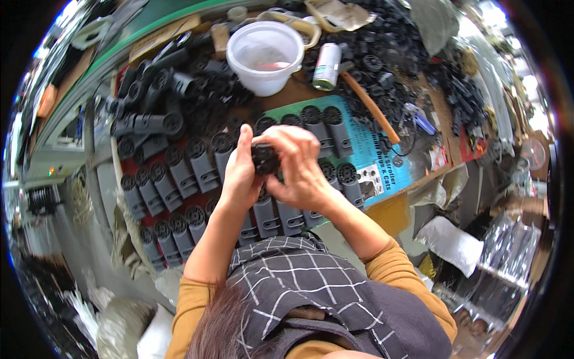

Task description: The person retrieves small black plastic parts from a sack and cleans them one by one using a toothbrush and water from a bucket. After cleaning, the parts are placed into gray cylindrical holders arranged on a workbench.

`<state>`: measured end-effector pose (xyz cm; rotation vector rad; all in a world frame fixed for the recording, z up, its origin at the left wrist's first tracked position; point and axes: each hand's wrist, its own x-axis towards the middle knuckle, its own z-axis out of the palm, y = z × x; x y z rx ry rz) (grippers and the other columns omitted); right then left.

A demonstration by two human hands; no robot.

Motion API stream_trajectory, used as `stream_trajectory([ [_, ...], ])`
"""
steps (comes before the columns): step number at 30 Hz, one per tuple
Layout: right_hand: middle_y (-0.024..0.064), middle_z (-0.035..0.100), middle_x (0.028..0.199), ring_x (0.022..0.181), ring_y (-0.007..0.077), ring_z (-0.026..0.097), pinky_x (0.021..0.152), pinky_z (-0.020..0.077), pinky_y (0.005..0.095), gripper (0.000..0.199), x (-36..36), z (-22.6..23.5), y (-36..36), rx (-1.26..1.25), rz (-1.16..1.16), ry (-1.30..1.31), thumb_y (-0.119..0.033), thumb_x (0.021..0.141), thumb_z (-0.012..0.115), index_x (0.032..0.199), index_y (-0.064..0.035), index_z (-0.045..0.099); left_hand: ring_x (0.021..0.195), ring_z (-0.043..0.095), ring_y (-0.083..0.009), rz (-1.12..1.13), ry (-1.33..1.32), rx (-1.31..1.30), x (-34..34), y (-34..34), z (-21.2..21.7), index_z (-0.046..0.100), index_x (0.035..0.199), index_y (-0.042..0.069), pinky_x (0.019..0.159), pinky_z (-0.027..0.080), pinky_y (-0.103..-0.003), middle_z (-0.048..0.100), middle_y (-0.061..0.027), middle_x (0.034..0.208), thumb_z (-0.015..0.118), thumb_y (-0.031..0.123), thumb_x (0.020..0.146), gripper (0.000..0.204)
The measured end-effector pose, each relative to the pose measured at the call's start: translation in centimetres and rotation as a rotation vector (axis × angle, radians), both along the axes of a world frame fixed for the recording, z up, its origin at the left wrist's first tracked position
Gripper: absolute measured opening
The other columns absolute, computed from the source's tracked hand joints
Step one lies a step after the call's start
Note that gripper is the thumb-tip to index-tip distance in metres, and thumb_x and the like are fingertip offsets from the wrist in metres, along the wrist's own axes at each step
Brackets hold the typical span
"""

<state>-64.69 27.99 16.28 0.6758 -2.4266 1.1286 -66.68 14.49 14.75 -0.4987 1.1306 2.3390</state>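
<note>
Over the middle of the workbench my left hand and my right hand come together around a dark round plastic part. The left thumb points up along its left side, and the right fingers curl over it from the right. Its lower side is hidden by the hands. Beneath and around them stand rows of grey plastic tube fittings with black spoked round tops, several to a row. More of these fittings stand to the right of my hands on a blue-green printed cardboard sheet.
A white plastic bucket stands at the back, beside a spray can. A hammer with a wooden handle lies to the right. Loose grey fittings heap up at the left; black plastic parts pile up at the back right.
</note>
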Motion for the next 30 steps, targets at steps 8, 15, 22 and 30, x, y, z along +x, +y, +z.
stream_trajectory([
  [8,0.0072,0.053,0.124,0.119,0.0266,0.043,0.107,0.0219,0.0475,0.073,0.0,0.7,0.7,0.189,0.071,-0.121,-0.018,0.066,0.075,0.133,-0.0086,0.046,0.073,0.063,-0.0104,-0.039,-0.111,0.114,0.1,-0.5,0.5,0.063,0.101,0.007,0.057,0.051,-0.025,0.065,-0.0014,0.088,0.045,0.055,0.096,0.051],
  [15,0.0132,0.038,0.146,0.134,0.0265,0.034,0.112,0.0132,0.0481,0.073,1.3,1.1,-0.6,0.594,-0.088,0.085,-0.023,0.077,0.061,0.141,0.0019,0.037,0.072,0.062,-0.0099,0.1,0.03,-0.03,0.5,0.9,1.9,0.064,0.102,0.003,0.061,0.051,-0.024,0.065,-0.0028,0.087,0.047,0.049,0.098,0.049],
  [22,0.0125,0.032,0.152,0.139,0.0238,0.03,0.113,0.0077,0.047,0.059,1.7,1.2,-0.9,0.644,-0.248,0.088,-0.016,0.085,0.049,0.142,-0.0001,0.04,0.069,0.062,-0.0094,0.055,0.042,-0.079,0.4,0.2,2.4,0.064,0.101,0.003,0.058,0.051,-0.024,0.066,-0.0033,0.083,0.043,0.053,0.098,0.054],
  [30,0.0168,0.022,0.155,0.143,0.0262,0.022,0.114,0.0033,0.0482,0.065,2.7,0.6,-2.0,0.648,-0.237,0.055,-0.01,0.083,0.048,0.145,0.0012,0.031,0.088,0.06,-0.009,0.033,0.17,-0.112,1.2,0.7,2.0,0.059,0.109,0.009,0.07,0.05,-0.025,0.063,0.0,0.098,0.042,0.056,0.097,0.051],
])
